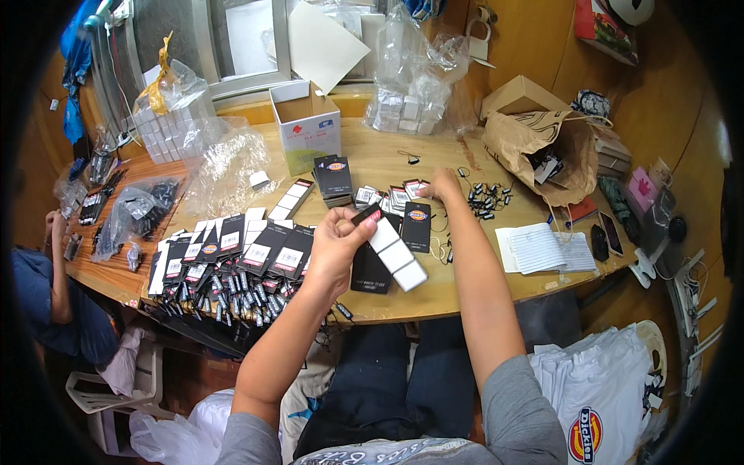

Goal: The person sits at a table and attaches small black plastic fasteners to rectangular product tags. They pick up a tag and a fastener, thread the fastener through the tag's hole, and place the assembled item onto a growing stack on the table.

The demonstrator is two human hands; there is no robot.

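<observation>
My left hand (pixel 338 246) is closed, pinching a black hang tag together with a folded strip of white cards (pixel 394 253) that slants down to the right. Below it, a black tag (pixel 370 273) lies on the table. My right hand (pixel 442 186) stretches farther out, its fingers drawn together at small white-and-red labels (pixel 399 195); what they grip, if anything, is too small to make out. A black hang tag with a coloured emblem (pixel 416 226) lies between my forearms. Beyond my left hand stands a stack of black tags (pixel 334 180).
A heap of black tags with cords (pixel 232 260) covers the front left. More black cords (pixel 490 200) lie right of my right hand, near a paper bag (pixel 535 151) and a notebook (pixel 542 249). An open carton (pixel 308 128) stands behind. Another person's hand (pixel 56 225) is far left.
</observation>
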